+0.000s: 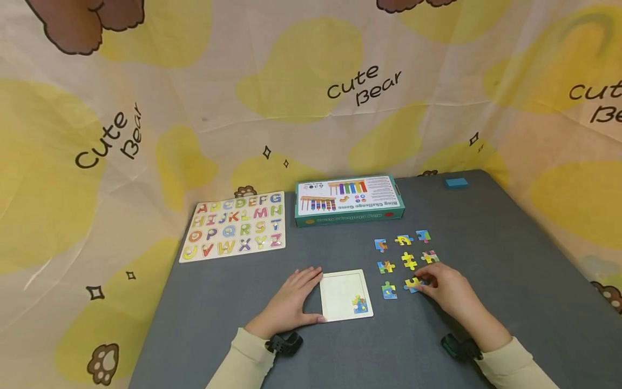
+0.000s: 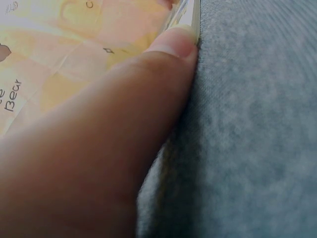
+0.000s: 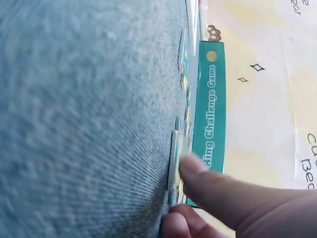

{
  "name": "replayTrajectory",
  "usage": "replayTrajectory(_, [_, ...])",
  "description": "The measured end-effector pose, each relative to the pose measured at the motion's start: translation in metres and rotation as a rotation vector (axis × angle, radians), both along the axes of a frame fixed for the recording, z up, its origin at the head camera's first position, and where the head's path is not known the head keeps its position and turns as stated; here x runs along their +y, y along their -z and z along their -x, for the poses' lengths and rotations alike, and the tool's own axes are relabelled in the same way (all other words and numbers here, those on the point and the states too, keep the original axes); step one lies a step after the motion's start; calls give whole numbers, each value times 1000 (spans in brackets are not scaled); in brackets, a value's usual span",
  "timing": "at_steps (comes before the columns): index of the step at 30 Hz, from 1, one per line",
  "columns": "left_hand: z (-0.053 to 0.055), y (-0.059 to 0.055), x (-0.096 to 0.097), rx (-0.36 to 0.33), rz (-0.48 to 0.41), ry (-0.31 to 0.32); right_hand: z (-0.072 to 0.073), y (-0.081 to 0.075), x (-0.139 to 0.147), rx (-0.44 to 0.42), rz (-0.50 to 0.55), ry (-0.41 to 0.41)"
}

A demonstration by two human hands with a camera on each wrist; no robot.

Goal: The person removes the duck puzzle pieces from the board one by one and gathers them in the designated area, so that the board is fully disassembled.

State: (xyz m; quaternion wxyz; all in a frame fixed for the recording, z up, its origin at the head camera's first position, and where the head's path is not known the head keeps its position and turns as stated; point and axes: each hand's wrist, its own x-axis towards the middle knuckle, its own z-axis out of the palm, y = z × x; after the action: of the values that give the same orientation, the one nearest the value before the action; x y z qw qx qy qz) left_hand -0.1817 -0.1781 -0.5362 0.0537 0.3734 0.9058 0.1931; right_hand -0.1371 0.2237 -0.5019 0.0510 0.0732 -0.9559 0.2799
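A square wooden puzzle tray (image 1: 335, 292) lies in the middle of the table with one jigsaw piece (image 1: 360, 305) in its lower right corner. My left hand (image 1: 293, 302) rests at the tray's left side, fingers extended to its upper left corner and thumb (image 2: 171, 44) touching the lower left one. To the right of the tray, loose jigsaw pieces (image 1: 409, 261) are spread in rows. At the near row my right hand (image 1: 447, 286) pinches a yellow and blue jigsaw piece (image 1: 412, 284) between thumb and fingers. In the right wrist view the thumb (image 3: 193, 166) lies over that piece, low at the tabletop.
A wooden alphabet board (image 1: 233, 227) lies at the back left. Beside it is a green Ring Challenge Game box (image 1: 350, 200). A small blue block (image 1: 457, 183) sits near the far right corner of the grey table (image 1: 233, 308). Printed cloth (image 1: 301, 70) hangs behind.
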Motion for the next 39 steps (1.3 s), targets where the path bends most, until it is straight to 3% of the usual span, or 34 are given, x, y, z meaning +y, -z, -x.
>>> replayTrajectory(3, [0, 0, 0, -3, -7, 3, -1, 2, -2, 29, -31, -3])
replayTrajectory(13, [-1, 2, 0, -3, -1, -3, -7, -1, -5, 14, -88, 12])
replayTrajectory(23, [-2, -1, 0, -1, 9, -2, -9, -2, -3, 52, -144, -62])
replayTrajectory(30, [-1, 0, 0, 10, 17, 3, -9, -6, -5, 50, -168, -67])
replayTrajectory(35, [0, 0, 0, 12, 20, 3, -9, -16, -26, 91, -155, -14])
replayTrajectory(39, [0, 0, 1, 11, 23, 2, -8, -19, -54, 120, -66, -66])
